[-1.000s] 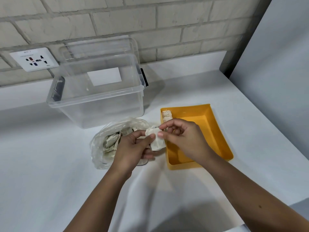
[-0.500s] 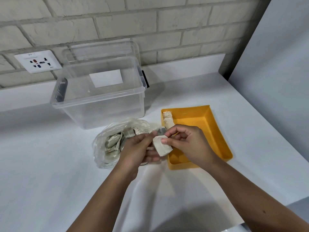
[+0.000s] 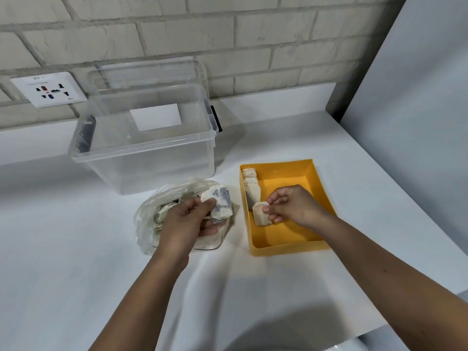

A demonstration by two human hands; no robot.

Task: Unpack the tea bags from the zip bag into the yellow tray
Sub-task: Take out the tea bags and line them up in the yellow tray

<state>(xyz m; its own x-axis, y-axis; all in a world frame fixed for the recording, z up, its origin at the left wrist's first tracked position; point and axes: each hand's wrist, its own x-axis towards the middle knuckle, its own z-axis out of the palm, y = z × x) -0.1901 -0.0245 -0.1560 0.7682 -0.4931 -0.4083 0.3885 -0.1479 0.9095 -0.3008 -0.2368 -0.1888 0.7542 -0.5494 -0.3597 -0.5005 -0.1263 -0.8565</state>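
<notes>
The yellow tray [image 3: 321,188] sits on the white table right of centre, with a row of tea bags [image 3: 250,183] standing along its left wall. My right hand [image 3: 291,205] is inside the tray and pinches one pale tea bag [image 3: 260,216] next to that row. The clear zip bag [image 3: 149,219] lies left of the tray with several tea bags inside. Over its mouth, my left hand [image 3: 187,221] grips a small stack of tea bags [image 3: 220,202].
A large clear plastic box [image 3: 144,148] with its lid leaning behind it stands at the back, just beyond the zip bag. A wall socket [image 3: 49,89] is on the brick wall. A grey panel rises on the right. The table's front edge runs low right.
My hands were together over the tray's left edge, both on one tea bag. Now my right hand has carried it into the tray, and my left hand holds a stack over the zip bag.
</notes>
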